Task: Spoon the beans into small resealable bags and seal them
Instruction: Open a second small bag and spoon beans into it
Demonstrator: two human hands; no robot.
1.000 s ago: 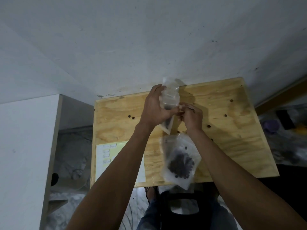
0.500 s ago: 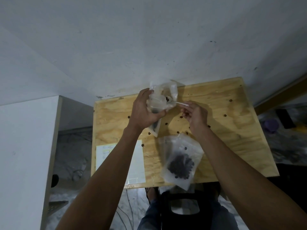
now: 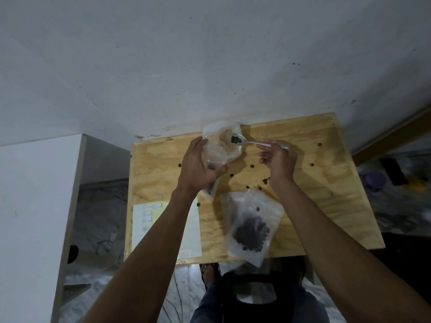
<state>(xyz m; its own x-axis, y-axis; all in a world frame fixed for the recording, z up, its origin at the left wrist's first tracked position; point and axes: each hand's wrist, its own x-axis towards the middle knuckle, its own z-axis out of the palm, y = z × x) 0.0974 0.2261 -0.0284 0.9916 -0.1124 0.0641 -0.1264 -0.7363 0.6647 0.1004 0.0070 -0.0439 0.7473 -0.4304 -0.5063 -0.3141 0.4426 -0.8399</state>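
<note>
Right hand (image 3: 278, 159) fingers (image 3: 264, 148) pinch spoon (image 3: 242, 141), now withdrawn to 3 o'clock of small bag (image 3: 218, 148), beans (image 3: 235, 139) still in bowl. Left hand (image 3: 198, 169) grips bag; delivery pending. Bean supply bag (image 3: 250, 227) on surface (image 3: 326, 183), 6 o'clock.

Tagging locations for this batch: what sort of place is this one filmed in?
Probably a makeshift home workspace, not a fitted kitchen or lab: a bare plywood tabletop pushed against a scuffed white wall, a paper sheet with small labels on it, and marbled floor beside the table.
</note>
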